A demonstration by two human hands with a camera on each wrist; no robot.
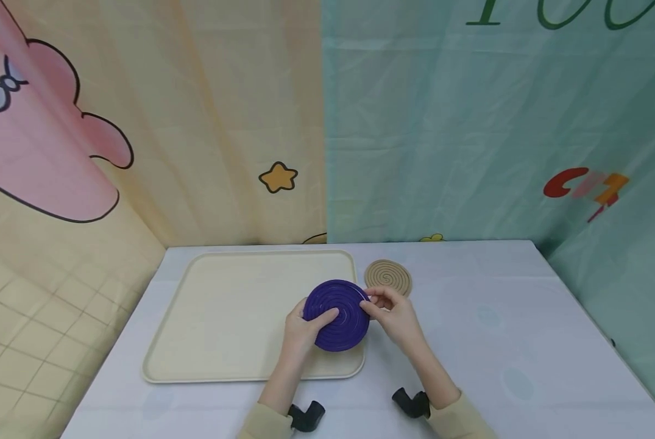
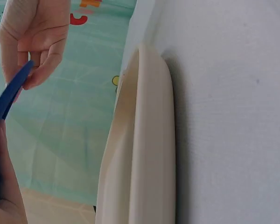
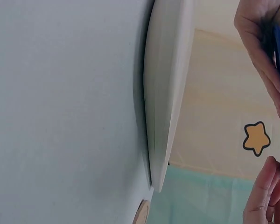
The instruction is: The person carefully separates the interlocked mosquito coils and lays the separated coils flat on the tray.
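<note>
Head view: the left grip (image 1: 301,329) clasped a purple spiral disc (image 1: 346,324) mid-handling; the right grip (image 1: 394,314) apparently pinched its right rim, so the next move called for steadiness.

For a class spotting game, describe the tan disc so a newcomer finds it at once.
On the white table, find the cream tray. Beside its far right corner lies the tan disc, with spiral ridges. Unlike its neighbour, the purple disc, it lies on the table, not held up.
</note>
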